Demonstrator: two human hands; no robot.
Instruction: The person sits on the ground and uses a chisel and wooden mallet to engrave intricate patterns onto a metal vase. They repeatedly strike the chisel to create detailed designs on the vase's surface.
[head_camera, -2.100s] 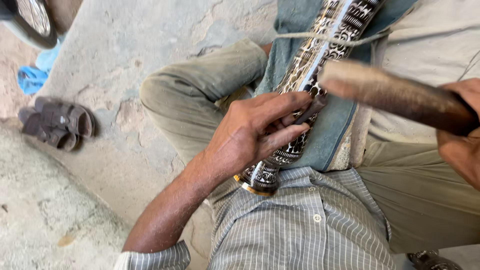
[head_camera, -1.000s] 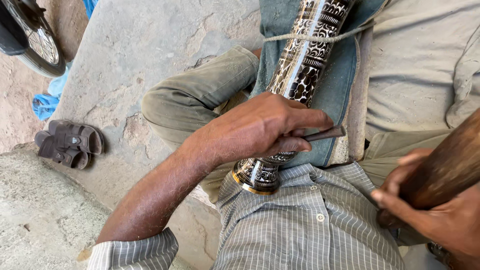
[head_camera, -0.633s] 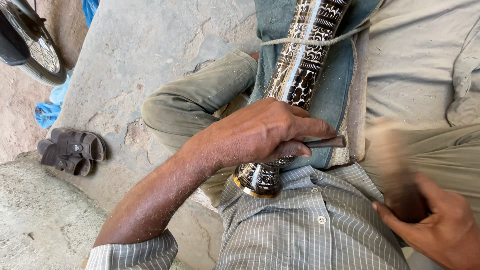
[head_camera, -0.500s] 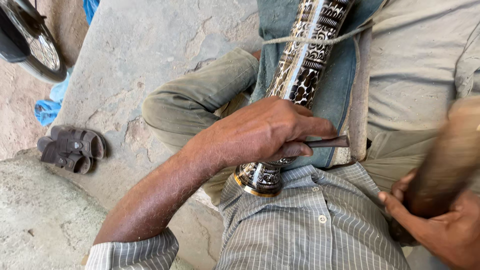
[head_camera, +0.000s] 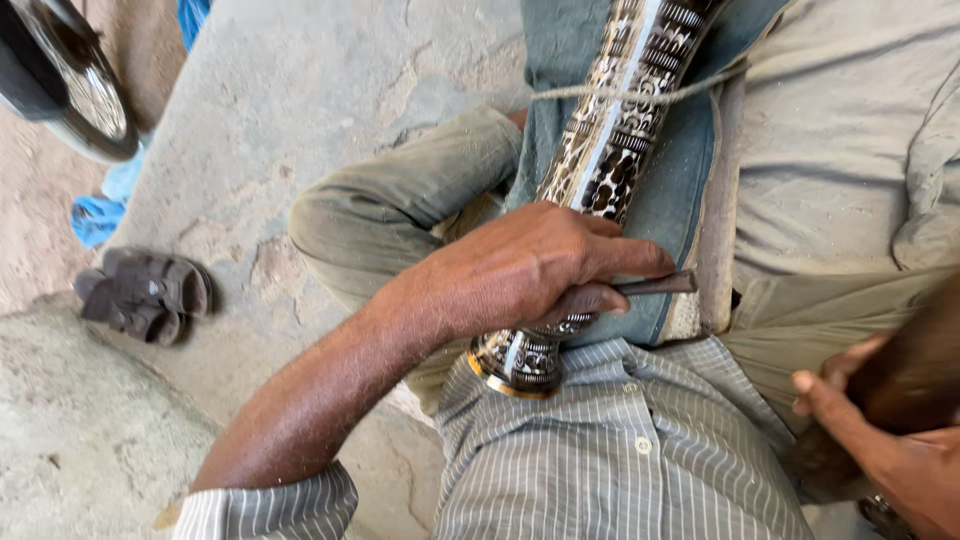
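Metal, dark and slim: a chisel (head_camera: 655, 286) is pinched in my left hand (head_camera: 525, 270) at centre frame, fingers curled tight round it, tip pointing right. That hand rests on a patterned black-and-silver cylinder (head_camera: 610, 150) running from upper centre down to my striped shirt (head_camera: 620, 460). At lower right, my right hand (head_camera: 900, 470) is wrapped around a brown wooden mallet (head_camera: 910, 375). Sandals (head_camera: 145, 295) lie at left.

Tube (head_camera: 610, 150): black-silver engraved pattern, gold rim. Shirt (head_camera: 610, 460): grey pinstripe. Cloth (head_camera: 680, 190): faded blue. Sandals (head_camera: 145, 295): dark brown. Trousers (head_camera: 400, 215): olive.
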